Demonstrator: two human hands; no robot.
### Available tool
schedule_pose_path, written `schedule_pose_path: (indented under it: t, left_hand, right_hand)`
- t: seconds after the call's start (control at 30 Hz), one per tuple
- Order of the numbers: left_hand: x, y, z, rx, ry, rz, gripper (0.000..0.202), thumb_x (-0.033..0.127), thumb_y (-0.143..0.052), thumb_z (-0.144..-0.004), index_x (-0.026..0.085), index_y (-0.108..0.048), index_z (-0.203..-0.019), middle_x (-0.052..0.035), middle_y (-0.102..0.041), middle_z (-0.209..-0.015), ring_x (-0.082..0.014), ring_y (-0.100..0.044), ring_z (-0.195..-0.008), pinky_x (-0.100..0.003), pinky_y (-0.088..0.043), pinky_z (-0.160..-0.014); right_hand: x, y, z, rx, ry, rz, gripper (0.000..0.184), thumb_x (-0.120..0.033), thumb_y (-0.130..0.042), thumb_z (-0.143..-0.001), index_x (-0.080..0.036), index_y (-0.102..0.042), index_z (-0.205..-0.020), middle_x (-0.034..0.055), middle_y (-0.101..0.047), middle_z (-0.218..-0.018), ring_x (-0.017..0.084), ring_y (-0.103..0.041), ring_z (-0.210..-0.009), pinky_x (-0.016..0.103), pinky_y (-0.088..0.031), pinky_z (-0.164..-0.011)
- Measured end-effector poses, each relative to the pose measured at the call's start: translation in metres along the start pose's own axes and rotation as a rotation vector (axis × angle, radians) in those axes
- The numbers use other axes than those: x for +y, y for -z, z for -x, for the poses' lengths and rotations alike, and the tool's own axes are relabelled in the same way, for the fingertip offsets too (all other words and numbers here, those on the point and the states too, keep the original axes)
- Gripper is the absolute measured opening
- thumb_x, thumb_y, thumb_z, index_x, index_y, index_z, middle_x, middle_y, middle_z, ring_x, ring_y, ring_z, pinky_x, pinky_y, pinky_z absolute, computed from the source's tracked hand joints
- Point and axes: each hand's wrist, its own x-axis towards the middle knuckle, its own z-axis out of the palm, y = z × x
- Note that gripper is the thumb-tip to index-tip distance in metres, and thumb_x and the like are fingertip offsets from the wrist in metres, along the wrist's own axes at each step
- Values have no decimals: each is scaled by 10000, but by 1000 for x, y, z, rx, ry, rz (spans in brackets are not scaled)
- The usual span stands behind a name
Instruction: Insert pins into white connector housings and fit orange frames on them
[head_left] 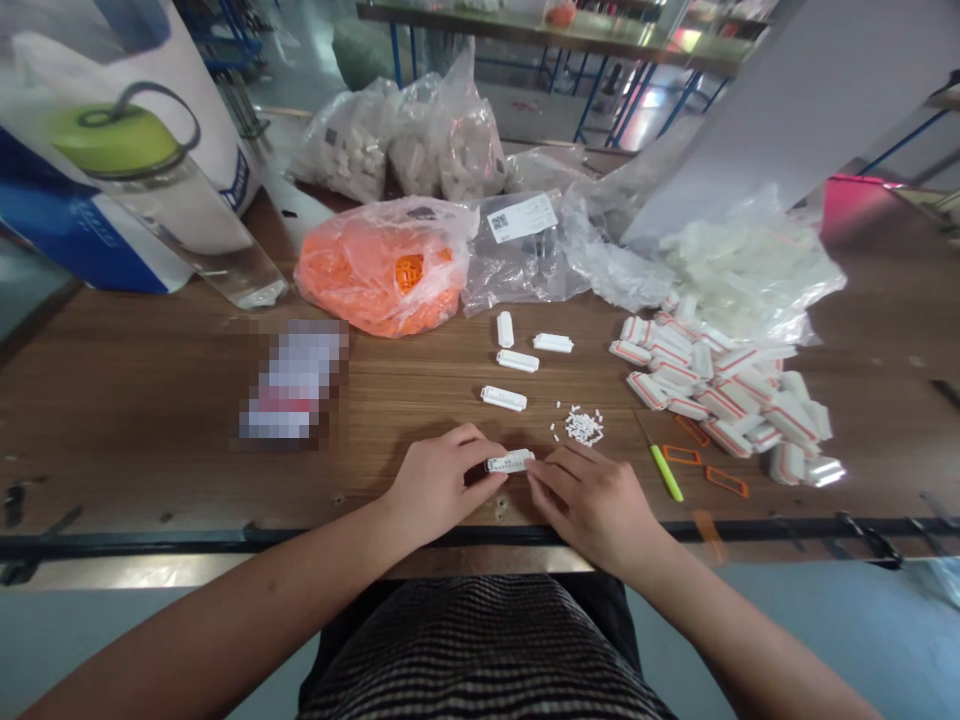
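Left hand (pixel 441 487) and right hand (pixel 590 506) meet just behind the bench's front edge (pixel 315 530), forearms angling inward from either side, both closed on a slim white plastic casing (pixel 510 461). Left fingers (pixel 472 448) curl toward its left end, while right fingertips (pixel 541 472) press against its right end. Small and stiff, it is probably very light; it seems best held by its ends or long sides, though its smooth surface may slip. Just right of it lies a little heap of tiny white plastic bits (pixel 583 427), then a yellow-green stylus (pixel 667 473) and orange rectangular frames (pixel 691 455). Four more white casings (pixel 503 398) sit farther up the bench, with a heap of orange-trimmed casings (pixel 712 392) to the right. Toward the far edge lie a bag of orange parts (pixel 379 270) and a clear bag of white parts (pixel 750 265).
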Motion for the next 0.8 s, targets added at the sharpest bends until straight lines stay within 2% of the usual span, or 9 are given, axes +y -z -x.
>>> schedule_pose_path:
  t: [0.07, 0.13, 0.2, 0.3, 0.37, 0.43, 0.5, 0.63, 0.8]
  left_hand:
    - [-1, -1, 0, 15, -1, -3, 153, 280, -660, -868, 259, -700, -1014, 22, -675, -947, -105, -604, -671, -235, -495, -618]
    - [-1, -1, 0, 14, -2, -7, 150, 280, -655, -871, 261, -699, -1012, 22, -675, -941, -107, -607, -678, -239, -497, -628]
    - [-1, 0, 0, 6, -6, -10, 147, 276, -647, -875, 256, -698, -1012, 16, -676, -941, -117, -618, -703, -250, -501, -641]
    - [-1, 1, -1, 11, -29, -18, 143, 267, -646, -875, 240, -697, -1006, 4, -676, -935, -126, -621, -713, -258, -501, -643]
    - [-1, 1, -1, 17, -35, -23, 141, 268, -645, -875, 234, -698, -1001, -1, -677, -933, -119, -612, -694, -252, -501, -636]
    - [-1, 1, -1, 21, -32, -24, 138, 273, -643, -878, 236, -699, -999, -1, -679, -933, -109, -600, -671, -244, -502, -630]
    - [-1, 1, -1, 25, -30, -21, 139, 280, -637, -883, 237, -700, -1000, -1, -680, -935, -104, -593, -658, -240, -505, -627]
    - [-1, 1, -2, 33, -39, -20, 136, 286, -628, -889, 235, -701, -993, -4, -681, -928, -112, -601, -673, -244, -504, -620]
    - [-2, 0, -2, 28, -53, -29, 137, 273, -636, -885, 227, -698, -998, -9, -678, -931, -126, -618, -712, -248, -496, -616]
  right_hand:
    - [-2, 0, 2, -4, 22, 33, 247, -178, -492, -920, -151, -737, -926, 76, -708, -720, 193, -650, -708, 294, -503, -564]
    - [6, 3, 3, 4, -43, -33, 248, -201, -498, -919, -171, -742, -954, 70, -719, -742, 185, -652, -708, 296, -509, -587]
    - [26, 9, 4, 23, -213, -148, 235, -243, -516, -915, -194, -745, -943, 61, -732, -788, 172, -656, -705, 300, -515, -640]
    - [71, 17, 4, 11, -503, -202, 225, -299, -548, -884, -197, -749, -888, 54, -747, -829, 177, -667, -716, 293, -492, -649]
    - [97, 22, 3, -52, -595, -221, 209, -305, -576, -841, -202, -753, -878, 48, -756, -869, 195, -679, -767, 302, -483, -693]
    - [111, 24, 1, -125, -633, -264, 214, -323, -577, -819, -206, -754, -844, 34, -752, -829, 190, -672, -733, 293, -466, -665]
    - [112, 25, -1, -175, -614, -260, 223, -336, -565, -813, -211, -749, -799, 24, -735, -783, 180, -654, -697, 283, -445, -638]
    - [103, 24, -9, -206, -540, -98, 240, -327, -528, -817, -213, -720, -730, 24, -708, -732, 167, -618, -647, 272, -397, -598]
    - [107, 19, -16, -153, -670, -30, 272, -348, -515, -818, -193, -730, -756, 41, -707, -678, 186, -619, -621, 283, -376, -575]
